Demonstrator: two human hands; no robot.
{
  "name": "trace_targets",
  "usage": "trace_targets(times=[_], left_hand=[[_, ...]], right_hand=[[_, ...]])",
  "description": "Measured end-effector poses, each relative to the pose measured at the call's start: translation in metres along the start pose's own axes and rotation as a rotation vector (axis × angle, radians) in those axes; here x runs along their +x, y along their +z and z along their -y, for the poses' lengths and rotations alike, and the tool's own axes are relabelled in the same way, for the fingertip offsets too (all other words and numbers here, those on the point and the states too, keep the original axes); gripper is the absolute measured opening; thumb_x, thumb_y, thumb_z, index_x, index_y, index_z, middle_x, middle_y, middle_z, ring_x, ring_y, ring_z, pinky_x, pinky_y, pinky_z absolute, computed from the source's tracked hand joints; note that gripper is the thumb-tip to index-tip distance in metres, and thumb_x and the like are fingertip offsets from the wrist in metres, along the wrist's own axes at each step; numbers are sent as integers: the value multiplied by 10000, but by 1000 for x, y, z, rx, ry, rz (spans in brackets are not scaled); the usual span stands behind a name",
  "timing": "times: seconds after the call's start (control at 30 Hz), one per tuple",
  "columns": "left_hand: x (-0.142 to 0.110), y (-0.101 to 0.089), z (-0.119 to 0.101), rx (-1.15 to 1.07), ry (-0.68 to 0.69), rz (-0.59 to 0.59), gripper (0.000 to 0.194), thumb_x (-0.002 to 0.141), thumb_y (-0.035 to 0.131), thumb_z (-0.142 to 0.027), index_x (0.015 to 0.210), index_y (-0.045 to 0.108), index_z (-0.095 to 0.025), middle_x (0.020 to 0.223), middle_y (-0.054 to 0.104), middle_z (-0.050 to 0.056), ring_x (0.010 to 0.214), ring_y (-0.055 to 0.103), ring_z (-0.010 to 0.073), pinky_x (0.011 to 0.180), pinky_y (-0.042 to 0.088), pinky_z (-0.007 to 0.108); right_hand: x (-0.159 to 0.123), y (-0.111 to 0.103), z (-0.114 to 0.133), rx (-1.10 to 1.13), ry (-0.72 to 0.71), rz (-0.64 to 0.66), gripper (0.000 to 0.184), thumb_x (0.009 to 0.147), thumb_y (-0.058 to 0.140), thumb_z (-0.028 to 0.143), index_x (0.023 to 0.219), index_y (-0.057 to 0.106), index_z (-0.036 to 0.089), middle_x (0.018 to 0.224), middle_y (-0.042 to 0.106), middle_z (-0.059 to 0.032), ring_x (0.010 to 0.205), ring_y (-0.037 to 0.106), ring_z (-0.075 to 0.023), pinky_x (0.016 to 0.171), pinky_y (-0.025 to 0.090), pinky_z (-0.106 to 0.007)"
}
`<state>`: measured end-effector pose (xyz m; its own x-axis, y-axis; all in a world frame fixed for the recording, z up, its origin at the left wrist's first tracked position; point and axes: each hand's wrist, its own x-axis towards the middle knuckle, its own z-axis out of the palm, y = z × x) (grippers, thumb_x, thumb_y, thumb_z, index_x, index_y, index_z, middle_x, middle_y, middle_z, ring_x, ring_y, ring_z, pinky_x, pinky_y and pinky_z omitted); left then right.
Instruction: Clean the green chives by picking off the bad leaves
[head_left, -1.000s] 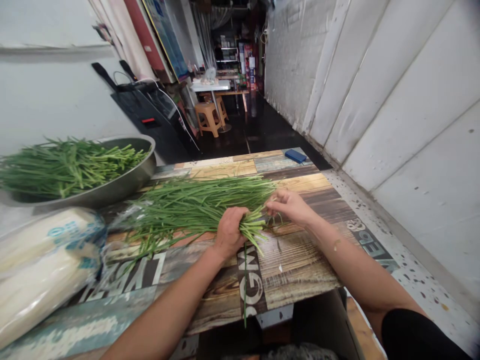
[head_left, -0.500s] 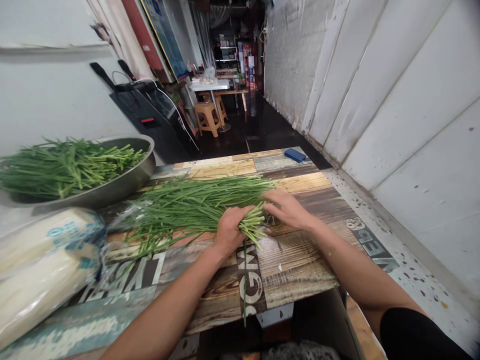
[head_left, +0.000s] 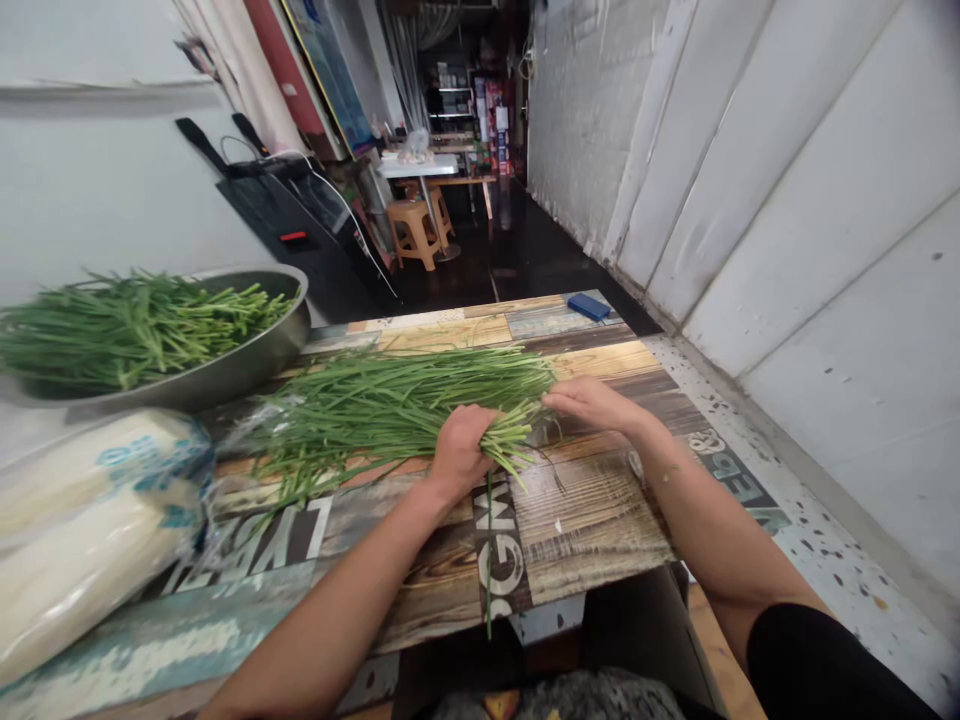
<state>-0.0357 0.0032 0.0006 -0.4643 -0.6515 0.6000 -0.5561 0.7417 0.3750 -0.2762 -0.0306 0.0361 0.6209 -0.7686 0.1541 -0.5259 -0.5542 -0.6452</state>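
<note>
My left hand (head_left: 461, 447) is wrapped round a bundle of garlic chives (head_left: 510, 437), its pale cut ends sticking out to the right of my fist. More loose chives (head_left: 390, 385) lie in a long heap behind and left of that hand, leaves to the left. Just right of the stem ends, my right hand (head_left: 589, 402) has its fingers pressed together in a pinch. Whatever sits between those fingertips is too small to make out. A single thin blade (head_left: 489, 560) hangs towards the table's near edge below my left hand.
A metal basin (head_left: 277, 345) piled with chives stands at the back left. In front of it lie plastic-wrapped white packs (head_left: 82, 540). A blue box (head_left: 589, 306) rests near the far corner of the wood-patterned table (head_left: 600, 510). Stools (head_left: 412, 232) stand beyond.
My right hand has drawn slightly right from the stem ends, and its fingers have closed into a pinch. My left hand keeps its grip on the chives.
</note>
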Motion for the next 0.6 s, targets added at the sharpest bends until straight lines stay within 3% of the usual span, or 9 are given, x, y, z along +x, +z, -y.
trace_targets(times=[0.27,0.4,0.47,0.53,0.6], left_hand=[[-1,2,-2,-20,-36,-3,130,800,542,-230,867,642,-180,749,657,42,694,543,172,670,387,292],[-3,1,-1,0,-69,-30,146,808,518,-237,851,645,-178,749,660,49,702,548,176,672,397,294],[-4,1,0,-11,-85,-54,164,815,508,-237,870,652,-182,757,664,50,712,554,176,676,404,291],[-4,1,1,-33,-80,-64,189,823,505,-239,925,655,-186,779,675,50,723,564,174,683,408,289],[-4,1,1,-52,-60,-64,223,833,505,-240,1000,644,-191,824,689,50,735,574,171,687,408,289]], right_hand=[[1,5,-7,218,89,-98,484,854,457,542,545,424,171,520,376,47,516,355,-81,536,287,-229],[-4,-4,-21,458,192,-412,562,813,452,630,474,321,201,447,309,58,449,292,-81,494,288,-244],[-5,-6,-28,414,266,-526,581,816,447,629,440,348,198,425,337,46,441,324,-87,502,308,-250],[-4,-4,-34,268,329,-460,573,844,433,592,451,467,177,439,419,22,458,393,-98,525,333,-250],[0,4,-37,76,267,-343,505,873,441,521,559,594,155,529,522,-7,540,475,-122,587,371,-256]])
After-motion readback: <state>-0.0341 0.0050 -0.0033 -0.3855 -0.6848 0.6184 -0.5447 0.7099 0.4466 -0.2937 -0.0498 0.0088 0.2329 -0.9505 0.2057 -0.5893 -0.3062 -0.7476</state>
